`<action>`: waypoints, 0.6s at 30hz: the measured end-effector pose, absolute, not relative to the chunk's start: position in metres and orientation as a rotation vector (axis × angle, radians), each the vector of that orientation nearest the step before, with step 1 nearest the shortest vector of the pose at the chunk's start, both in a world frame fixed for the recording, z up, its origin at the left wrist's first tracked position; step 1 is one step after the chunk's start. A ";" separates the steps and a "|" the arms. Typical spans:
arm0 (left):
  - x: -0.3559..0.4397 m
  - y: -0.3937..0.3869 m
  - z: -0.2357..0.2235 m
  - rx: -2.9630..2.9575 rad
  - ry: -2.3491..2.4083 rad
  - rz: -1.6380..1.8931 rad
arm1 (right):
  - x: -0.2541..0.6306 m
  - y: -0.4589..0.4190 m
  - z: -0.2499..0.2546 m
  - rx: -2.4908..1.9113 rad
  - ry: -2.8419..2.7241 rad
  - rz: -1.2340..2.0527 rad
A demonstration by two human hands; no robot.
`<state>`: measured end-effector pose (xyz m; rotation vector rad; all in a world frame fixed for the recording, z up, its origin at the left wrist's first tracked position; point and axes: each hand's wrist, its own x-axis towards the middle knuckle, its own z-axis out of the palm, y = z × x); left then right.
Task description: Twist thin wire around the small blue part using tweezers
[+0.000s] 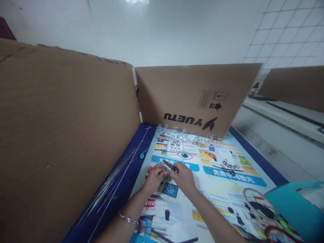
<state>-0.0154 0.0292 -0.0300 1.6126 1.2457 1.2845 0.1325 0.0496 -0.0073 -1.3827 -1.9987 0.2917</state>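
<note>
My right hand (184, 178) is closed around a pair of pliers (170, 165), whose dark jaws point up and to the left over the printed sheet. Close beside it, my left hand (155, 179) is pinched, thumb against fingers. Whatever sits in that pinch is too small to make out. The plier jaws lie just above the left fingertips; I cannot tell whether they grip anything. To the left, a bundle of thin straight metal wires (111, 182) lies on the blue table edge, with a small green ball (141, 156) near its far end.
Cardboard panels stand at the left (68, 128) and back (177, 91). Bent wire pieces (187, 136) are heaped along the back panel. Dark wire loops (231, 168) lie on the right. A teal container (293, 209) and a red-handled tool (278, 228) occupy the near right.
</note>
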 end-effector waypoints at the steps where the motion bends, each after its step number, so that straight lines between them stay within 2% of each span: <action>1: -0.015 0.029 -0.029 1.608 1.242 1.283 | 0.133 0.050 -0.007 -1.382 -2.002 0.309; 8: -0.014 0.025 -0.020 1.572 1.174 1.259 | 0.139 0.052 -0.001 -1.352 -2.077 0.387; 18: -0.015 0.023 -0.025 1.535 1.136 1.138 | 0.148 0.052 0.021 -1.065 -2.249 0.569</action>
